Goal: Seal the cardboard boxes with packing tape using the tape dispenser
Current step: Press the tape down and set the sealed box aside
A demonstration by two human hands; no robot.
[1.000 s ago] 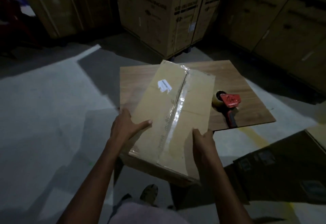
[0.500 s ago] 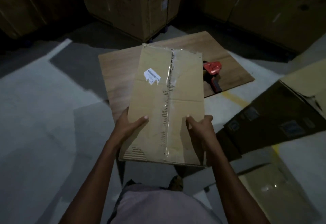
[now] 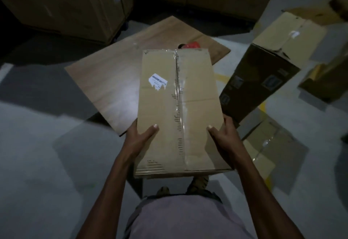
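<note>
- Cardboard, tan and oblong, clear tape along its seam: the box [image 3: 178,110] sits off the floor between your left hand [image 3: 140,138] and right hand [image 3: 225,135], each clamped on a near side, thumb on top.
- Held only at the near end, its far end could dip and slide free.
- Beyond its far edge, the red tape dispenser [image 3: 190,45] is mostly hidden; fingers underneath are unseen.

A brown wooden worktop [image 3: 113,80] is sitting low over the grey floor [image 3: 37,163], catching a pale patch of light. A red tape dispenser [image 3: 190,45] is lying on its far part, mostly hidden behind a held box. To the right, a dark carton [image 3: 263,80] is standing tilted on the floor, and a flattened sheet of cardboard [image 3: 267,144] is lying beside it. Large stacked cartons [image 3: 66,3] are standing on the floor beyond the worktop.
</note>
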